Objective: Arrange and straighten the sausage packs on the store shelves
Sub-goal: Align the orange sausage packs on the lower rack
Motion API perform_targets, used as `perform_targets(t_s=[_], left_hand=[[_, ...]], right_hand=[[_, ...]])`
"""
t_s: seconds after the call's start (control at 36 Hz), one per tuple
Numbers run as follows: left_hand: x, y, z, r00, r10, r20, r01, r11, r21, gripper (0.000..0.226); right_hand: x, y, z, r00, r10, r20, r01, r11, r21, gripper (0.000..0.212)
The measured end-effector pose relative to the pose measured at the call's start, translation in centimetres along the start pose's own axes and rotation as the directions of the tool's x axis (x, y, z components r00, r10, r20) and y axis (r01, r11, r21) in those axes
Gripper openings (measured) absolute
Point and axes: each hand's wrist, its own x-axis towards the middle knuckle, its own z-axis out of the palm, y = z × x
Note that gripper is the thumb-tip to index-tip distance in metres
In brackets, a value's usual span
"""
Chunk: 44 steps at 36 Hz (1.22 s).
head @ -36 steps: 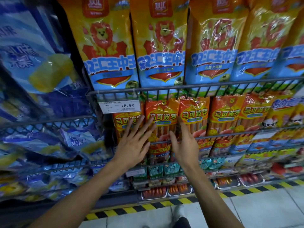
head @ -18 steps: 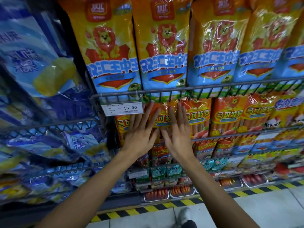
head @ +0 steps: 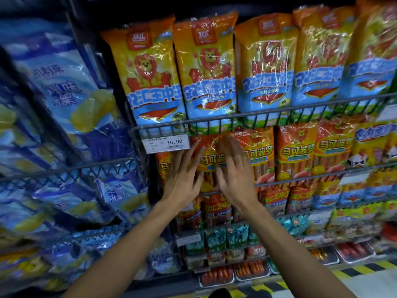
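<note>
Shelved orange sausage pack (head: pixel 211 160) sits between flat left hand (head: pixel 182 181) and right hand (head: pixel 234 179) (fingers straight).

orange sausage packs (head: pixel 253 153): glossy, crinkled plastic film is seen | lion packs (head: pixel 148 78): shiny plastic wrap with glare is shown | shelf rail (head: pixel 279 112): dark smooth metal wire is seen | price tag (head: pixel 166 143): matt white paper is shown | blue bags (head: pixel 64 82): glossy plastic is seen | bottom trays (head: pixel 251 269): clear plastic is seen
</note>
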Motion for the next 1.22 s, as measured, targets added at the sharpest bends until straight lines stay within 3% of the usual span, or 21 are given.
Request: perform_targets(t_s=[0.19, 0.61, 0.78, 0.92, 1.03, 1.11, 1.22], left_hand=[[0.0, -0.1, 0.9, 1.0, -0.029, 0.0, 0.029, 0.996, 0.079, 0.073], [2.1, 0.8, 1.6, 0.991, -0.095, -0.091, 0.105, 0.989, 0.104, 0.064], [1.5, 1.0, 1.6, 0.988, -0.154, -0.024, 0.154, 0.987, 0.036, 0.07], [2.2, 1.9, 1.2, 0.978, -0.208, 0.026, 0.206, 0.975, 0.085, 0.067], [3.4, 2.3, 0.3, 0.969, -0.247, 0.029, 0.24, 0.959, 0.151, 0.069], [3.8, 2.4, 0.0, 0.96, -0.275, 0.056, 0.265, 0.954, 0.141, 0.071], [1.4, 1.9, 1.1, 0.987, -0.16, -0.007, 0.16, 0.982, 0.1, 0.076]], right_hand=[[0.4, 1.3, 1.6, 0.998, -0.038, 0.044, 0.043, 0.993, -0.107, 0.064], [2.3, 3.0, 2.2, 0.989, -0.065, -0.132, 0.032, 0.97, -0.239, 0.042], [1.6, 3.4, 2.5, 0.987, -0.093, -0.13, 0.063, 0.973, -0.22, 0.047], [3.0, 2.8, 1.7, 0.99, -0.054, -0.128, 0.014, 0.956, -0.295, 0.046], [3.3, 2.6, 1.4, 0.995, -0.023, -0.093, -0.009, 0.945, -0.326, 0.047], [1.9, 2.8, 1.1, 1.0, -0.028, 0.009, 0.029, 0.974, -0.226, 0.058], [-0.6, 3.2, -0.7, 0.989, -0.073, 0.127, 0.086, 0.991, -0.098, 0.064]])
